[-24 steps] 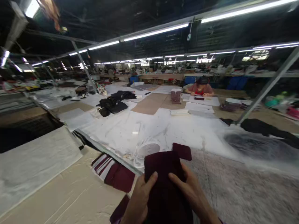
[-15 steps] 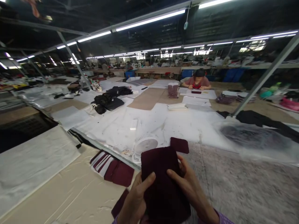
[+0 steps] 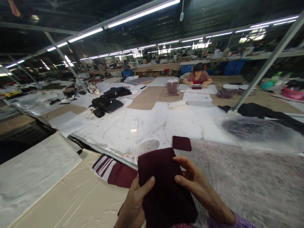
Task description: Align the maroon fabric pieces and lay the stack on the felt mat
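Observation:
Both my hands hold a stack of dark maroon fabric pieces point(image 3: 163, 190) low in the middle of the view. My left hand point(image 3: 134, 202) grips its left edge with the thumb on top. My right hand point(image 3: 197, 185) holds the right edge, thumb on the cloth and fingers curled at the upper corner. A single small maroon piece point(image 3: 181, 143) lies on the table just beyond the stack. More maroon and striped pieces point(image 3: 115, 171) are fanned out on the table to the left of my hands.
A small white fan point(image 3: 146, 145) sits just beyond the stack. White paper point(image 3: 166, 123) covers the long table; black garments point(image 3: 105, 103) are piled at its far left. A person point(image 3: 198, 77) sits at the far end. A slanted metal post point(image 3: 266, 63) rises at right.
The view has tilted down slightly, so more of my arms and the stack shows. My right fingers have shifted to the stack's upper right corner. Both hands keep hold of the fabric.

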Tool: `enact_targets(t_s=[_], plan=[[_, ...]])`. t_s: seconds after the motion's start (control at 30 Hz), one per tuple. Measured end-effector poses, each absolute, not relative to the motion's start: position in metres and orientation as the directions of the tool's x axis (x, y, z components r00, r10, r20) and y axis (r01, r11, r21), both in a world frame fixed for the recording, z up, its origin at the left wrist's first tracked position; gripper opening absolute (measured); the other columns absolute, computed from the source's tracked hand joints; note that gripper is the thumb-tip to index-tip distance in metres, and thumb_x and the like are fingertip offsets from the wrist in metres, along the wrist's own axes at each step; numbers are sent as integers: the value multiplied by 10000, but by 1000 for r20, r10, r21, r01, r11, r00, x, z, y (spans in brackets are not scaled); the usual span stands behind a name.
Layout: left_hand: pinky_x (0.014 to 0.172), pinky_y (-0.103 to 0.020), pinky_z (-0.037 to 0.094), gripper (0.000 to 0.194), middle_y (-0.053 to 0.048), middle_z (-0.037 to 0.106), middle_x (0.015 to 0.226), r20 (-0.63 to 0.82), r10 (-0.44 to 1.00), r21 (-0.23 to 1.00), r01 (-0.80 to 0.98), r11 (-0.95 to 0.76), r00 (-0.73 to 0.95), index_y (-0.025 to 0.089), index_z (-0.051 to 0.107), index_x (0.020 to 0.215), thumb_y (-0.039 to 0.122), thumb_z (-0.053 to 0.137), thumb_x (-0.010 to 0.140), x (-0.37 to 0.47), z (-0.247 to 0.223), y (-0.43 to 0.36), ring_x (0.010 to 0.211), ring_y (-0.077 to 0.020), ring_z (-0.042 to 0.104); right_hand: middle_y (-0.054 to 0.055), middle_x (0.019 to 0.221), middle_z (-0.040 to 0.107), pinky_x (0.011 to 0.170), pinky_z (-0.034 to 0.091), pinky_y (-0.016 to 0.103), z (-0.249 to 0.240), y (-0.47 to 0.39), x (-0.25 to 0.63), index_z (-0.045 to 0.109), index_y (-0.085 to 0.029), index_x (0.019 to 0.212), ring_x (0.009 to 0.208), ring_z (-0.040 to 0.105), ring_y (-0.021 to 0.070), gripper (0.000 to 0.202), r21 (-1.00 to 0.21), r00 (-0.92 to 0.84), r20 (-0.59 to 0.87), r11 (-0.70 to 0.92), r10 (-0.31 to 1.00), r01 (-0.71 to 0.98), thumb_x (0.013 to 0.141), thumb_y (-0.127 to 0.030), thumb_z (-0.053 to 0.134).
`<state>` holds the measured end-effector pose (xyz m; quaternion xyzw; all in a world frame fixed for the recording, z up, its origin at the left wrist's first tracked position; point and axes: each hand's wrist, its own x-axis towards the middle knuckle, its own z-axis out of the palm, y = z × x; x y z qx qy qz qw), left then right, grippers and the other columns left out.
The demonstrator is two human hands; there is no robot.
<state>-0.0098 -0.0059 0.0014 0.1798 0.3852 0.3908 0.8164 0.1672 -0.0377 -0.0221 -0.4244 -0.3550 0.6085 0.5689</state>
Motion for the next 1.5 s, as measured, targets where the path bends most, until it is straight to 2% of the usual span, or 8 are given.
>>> enact_targets(t_s=[0.17, 0.37, 0.57, 0.7, 0.87, 1.13, 1.37, 1.5], plan=[[982, -406, 483, 534, -84, 752, 971, -476, 795, 615, -504, 606, 376, 186, 548, 1247, 156, 692, 734, -5, 0, -6, 1021, -269, 657, -13, 791, 632, 629, 506, 236, -19, -40, 173, 576, -228, 907, 721, 609, 133, 283, -926, -53, -153, -162, 987, -342, 751, -410, 728], [983, -416, 481, 411, -106, 749, 967, -451, 812, 640, -499, 584, 370, 140, 593, 1163, 182, 673, 762, 3, 0, -7, 1002, -259, 666, -16, 686, 579, 558, 422, 217, -24, -41, 172, 572, -172, 689, 625, 515, 108, 312, -967, 95, -170, -148, 981, -206, 734, -440, 725], [971, -398, 489, 637, -101, 747, 981, -407, 812, 645, -497, 580, 418, 189, 436, 1335, 137, 680, 748, 6, 3, -10, 999, -244, 668, -15, 697, 562, 573, 421, 229, -19, -45, 172, 560, -170, 676, 641, 513, 118, 307, -974, 139, -152, -125, 978, -188, 739, -426, 718], [954, -400, 501, 725, -100, 745, 994, -404, 810, 644, -496, 582, 425, 219, 376, 1378, 132, 694, 732, 7, 4, -12, 993, -250, 669, -10, 711, 559, 573, 426, 237, -18, -47, 172, 555, -172, 687, 641, 511, 123, 299, -980, 128, -131, -109, 983, -167, 760, -427, 695], [950, -415, 504, 621, -90, 750, 979, -443, 792, 614, -502, 609, 420, 215, 474, 1320, 159, 688, 739, 13, 9, -15, 975, -261, 675, 12, 770, 607, 619, 475, 268, -16, -54, 176, 560, -187, 703, 696, 563, 153, 279, -990, 137, -91, -75, 986, -121, 775, -427, 681], [942, -439, 502, 515, -120, 741, 1004, -450, 715, 641, -363, 676, 535, 180, 608, 1193, 203, 732, 694, 34, 16, -22, 985, -297, 669, 9, 1017, 632, 734, 528, 284, -8, -74, 202, 549, -277, 1028, 859, 629, 157, 353, -954, 206, -14, 49, 979, -296, 744, -348, 745], [954, -462, 486, 408, -126, 750, 953, -412, 658, 703, -240, 670, 631, 154, 681, 1065, 228, 751, 670, 61, 20, -23, 1011, -321, 654, -10, 957, 634, 704, 486, 253, -2, -105, 224, 611, -283, 1009, 805, 605, 127, 313, -968, 372, 24, 114, 928, -223, 740, -362, 751], [967, -429, 478, 475, -106, 738, 1024, -357, 629, 732, -210, 648, 691, 198, 644, 1142, 223, 742, 678, 77, 26, -27, 1033, -302, 647, -4, 911, 628, 684, 482, 264, 0, -124, 233, 628, -287, 1020, 782, 586, 137, 298, -984, 483, 52, 129, 874, -126, 755, -373, 733]])
